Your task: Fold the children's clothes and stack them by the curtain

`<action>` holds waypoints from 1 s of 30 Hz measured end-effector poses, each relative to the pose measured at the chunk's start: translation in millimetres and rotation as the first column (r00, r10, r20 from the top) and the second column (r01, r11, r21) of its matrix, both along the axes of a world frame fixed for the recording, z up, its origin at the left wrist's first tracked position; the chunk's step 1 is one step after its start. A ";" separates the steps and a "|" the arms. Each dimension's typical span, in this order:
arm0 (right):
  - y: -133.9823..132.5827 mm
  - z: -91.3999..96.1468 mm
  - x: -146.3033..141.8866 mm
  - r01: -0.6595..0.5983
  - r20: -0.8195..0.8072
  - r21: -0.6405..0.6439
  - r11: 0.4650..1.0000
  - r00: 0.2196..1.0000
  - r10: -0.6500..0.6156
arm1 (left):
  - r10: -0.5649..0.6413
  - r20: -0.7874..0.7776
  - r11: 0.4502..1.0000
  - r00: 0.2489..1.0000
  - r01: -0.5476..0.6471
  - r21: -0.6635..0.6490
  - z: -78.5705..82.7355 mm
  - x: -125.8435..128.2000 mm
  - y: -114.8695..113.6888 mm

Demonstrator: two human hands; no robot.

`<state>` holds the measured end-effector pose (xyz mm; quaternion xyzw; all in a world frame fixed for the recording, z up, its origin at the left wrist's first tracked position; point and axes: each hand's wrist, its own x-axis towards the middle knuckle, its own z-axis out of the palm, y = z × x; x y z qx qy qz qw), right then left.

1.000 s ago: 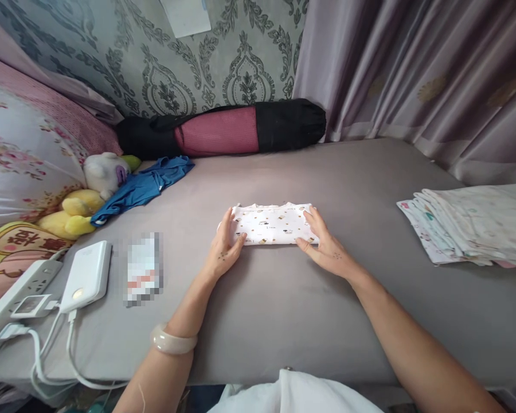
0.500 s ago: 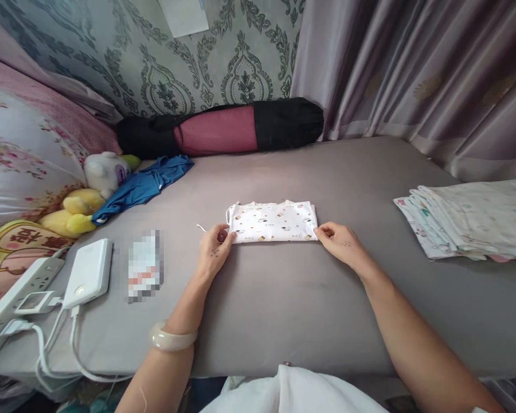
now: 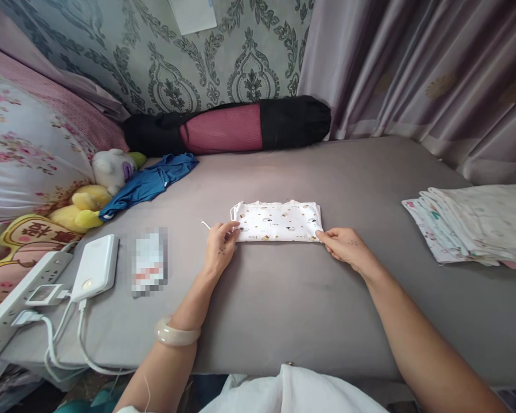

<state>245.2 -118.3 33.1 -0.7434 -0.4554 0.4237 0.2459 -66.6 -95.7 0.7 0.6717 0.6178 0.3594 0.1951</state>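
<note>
A small white garment with a printed pattern [image 3: 277,221] lies folded into a rectangle on the grey bed sheet [image 3: 284,298]. My left hand [image 3: 219,249] pinches its near left corner with closed fingers. My right hand [image 3: 346,248] pinches the near right corner the same way. A thin white tie string pokes out to the left of the garment. A pale bangle sits on my left wrist.
Several folded printed cloths [image 3: 473,223] are stacked at the right. A white power bank [image 3: 95,267], a power strip [image 3: 12,310] and cables lie at the left. A blue garment [image 3: 150,182], plush toys [image 3: 98,189] and a black-and-pink rolled mat [image 3: 232,126] lie behind.
Both hands slid off the top of the folded garment back to its near corners and closed into pinches. The garment kept its place.
</note>
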 end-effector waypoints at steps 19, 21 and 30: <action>-1.1 20.1 -3.1 -0.161 0.612 0.129 0.978 0.789 0.049 | 0.081 -0.361 0.993 0.929 -0.044 0.109 12.6 12.1 -5.8; -1.2 23.8 -17.7 -0.309 0.656 0.247 0.918 0.751 0.076 | -0.004 -0.399 0.989 0.917 0.062 0.133 18.7 26.5 -8.3; 16.6 1.3 -84.3 -0.729 0.695 0.237 0.642 0.589 0.412 | -0.279 -0.480 0.958 0.832 0.274 -0.082 15.9 88.3 4.8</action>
